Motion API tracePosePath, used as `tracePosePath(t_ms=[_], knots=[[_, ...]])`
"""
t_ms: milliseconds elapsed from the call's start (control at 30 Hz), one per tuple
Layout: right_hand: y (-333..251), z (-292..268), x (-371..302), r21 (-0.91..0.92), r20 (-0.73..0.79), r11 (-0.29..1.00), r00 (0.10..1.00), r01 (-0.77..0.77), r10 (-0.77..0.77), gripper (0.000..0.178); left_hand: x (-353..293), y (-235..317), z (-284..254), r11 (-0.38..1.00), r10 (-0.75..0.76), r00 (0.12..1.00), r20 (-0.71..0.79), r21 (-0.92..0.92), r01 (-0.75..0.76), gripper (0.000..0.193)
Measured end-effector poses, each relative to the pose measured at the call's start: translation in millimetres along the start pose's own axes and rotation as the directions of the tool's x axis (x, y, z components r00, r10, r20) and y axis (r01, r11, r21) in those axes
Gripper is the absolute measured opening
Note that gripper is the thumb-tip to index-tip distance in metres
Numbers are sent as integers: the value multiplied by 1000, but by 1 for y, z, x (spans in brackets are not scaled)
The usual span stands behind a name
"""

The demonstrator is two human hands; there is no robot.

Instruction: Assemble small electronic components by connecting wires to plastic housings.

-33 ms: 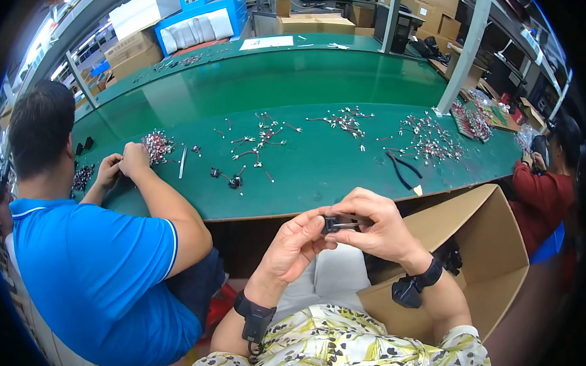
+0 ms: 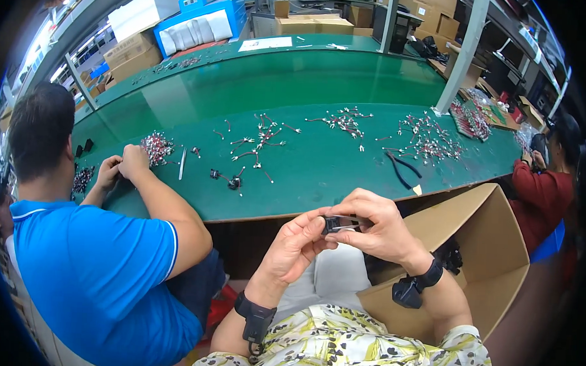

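Above my lap, just in front of the table edge, my left hand pinches a small black block-shaped part between thumb and fingers. My right hand grips metal tweezers, their prongs pointing left. The tips meet the black part, but what they touch on it is too small to make out. Both hands are close together, and fingers cover much of the part and the tool. On the green table ahead lie a few black parts with wires.
Black-handled pliers lie near the table edge, by heaps of red-and-white wire connectors. An open cardboard box with black parts stands at my right. A co-worker in blue sits close on my left, another in red far right.
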State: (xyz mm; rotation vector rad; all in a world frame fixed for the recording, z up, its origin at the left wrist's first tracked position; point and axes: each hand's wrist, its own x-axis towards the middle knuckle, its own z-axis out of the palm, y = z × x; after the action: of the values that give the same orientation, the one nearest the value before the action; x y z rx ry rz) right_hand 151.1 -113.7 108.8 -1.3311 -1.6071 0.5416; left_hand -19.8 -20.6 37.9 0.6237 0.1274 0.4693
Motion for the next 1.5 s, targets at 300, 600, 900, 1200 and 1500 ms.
tracePosePath(t_ms=[300,600,900,1200,1500], knots=[[2,-5,18,-122,57,993,998,3,4,34,6,8,-2,999,-35,996,-82,-32,32,36],[23,-1,55,-151,90,983,989,-105,120,30,27,22,-16,990,131,967,-219,82,-115,35],[78,-15,76,376,19,801,868,-465,495,26,70,20,-38,718,516,802,-300,662,-215,36],[101,-23,82,437,83,726,828,-530,555,31,94,28,-26,401,486,874,-2,889,-221,40],[90,-19,77,194,124,892,912,-408,390,36,92,11,-37,887,278,940,-200,428,-172,38]])
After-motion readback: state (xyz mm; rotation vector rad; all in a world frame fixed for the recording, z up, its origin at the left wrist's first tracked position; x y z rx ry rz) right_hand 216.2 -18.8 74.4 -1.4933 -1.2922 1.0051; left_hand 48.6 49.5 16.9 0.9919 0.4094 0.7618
